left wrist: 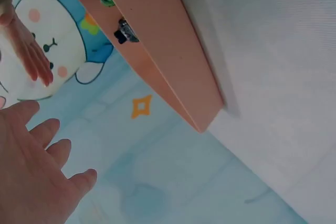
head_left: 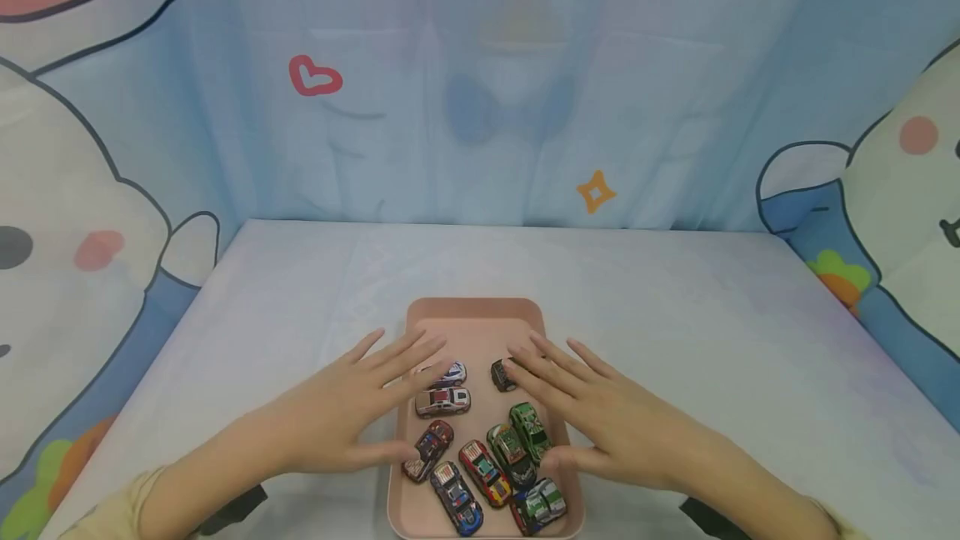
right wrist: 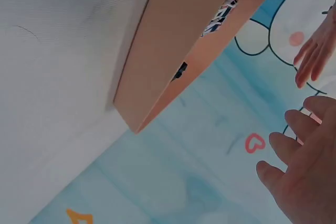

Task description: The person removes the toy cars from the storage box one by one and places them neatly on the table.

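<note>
Toy cars (head_left: 485, 473), nine visible in the head view, lie in one pink tray (head_left: 472, 309) on the counter (head_left: 675, 298); the wrist views catch just a few, yet show the tray's outer side. Two hands, left hand (head_left: 352, 407) and right hand (head_left: 607, 419), hover above it, fingers straight and spread, gripping nothing. Behind hangs printed cloth (head_left: 660, 90).
</note>
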`<control>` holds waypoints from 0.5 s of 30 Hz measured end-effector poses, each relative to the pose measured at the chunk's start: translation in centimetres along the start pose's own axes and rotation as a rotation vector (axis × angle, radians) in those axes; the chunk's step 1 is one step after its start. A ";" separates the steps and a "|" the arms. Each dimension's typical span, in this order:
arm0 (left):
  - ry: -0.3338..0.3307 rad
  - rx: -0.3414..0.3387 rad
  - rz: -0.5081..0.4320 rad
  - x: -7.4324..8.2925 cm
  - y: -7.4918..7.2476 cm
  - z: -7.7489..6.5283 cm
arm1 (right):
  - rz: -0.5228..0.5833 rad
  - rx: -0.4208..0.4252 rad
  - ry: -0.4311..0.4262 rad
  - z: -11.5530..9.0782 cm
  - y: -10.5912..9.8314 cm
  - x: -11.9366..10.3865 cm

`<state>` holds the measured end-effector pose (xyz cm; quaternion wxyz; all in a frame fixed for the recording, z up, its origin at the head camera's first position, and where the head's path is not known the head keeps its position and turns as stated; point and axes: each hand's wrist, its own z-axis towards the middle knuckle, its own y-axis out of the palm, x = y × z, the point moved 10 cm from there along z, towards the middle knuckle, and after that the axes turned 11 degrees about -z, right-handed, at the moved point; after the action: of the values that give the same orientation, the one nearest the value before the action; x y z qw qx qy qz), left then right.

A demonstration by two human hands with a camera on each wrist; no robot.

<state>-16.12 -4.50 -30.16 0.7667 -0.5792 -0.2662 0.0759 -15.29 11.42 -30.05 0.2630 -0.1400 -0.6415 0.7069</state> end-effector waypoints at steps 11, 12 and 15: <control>-0.110 0.075 -0.048 -3.8 0.2 0.0 | 0.173 -0.005 0.133 0.1 1.7 3.1; -0.121 0.082 -0.069 -4.2 0.3 -0.1 | 0.187 0.006 0.150 0.2 1.8 3.5; -0.182 0.086 -0.153 -5.5 0.6 -0.2 | 0.201 0.068 0.184 0.4 1.7 4.4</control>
<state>-20.54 -6.77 -32.52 0.7672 -0.5144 -0.3746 0.0807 -19.51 13.45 -31.07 0.2533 -0.2586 -0.5733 0.7350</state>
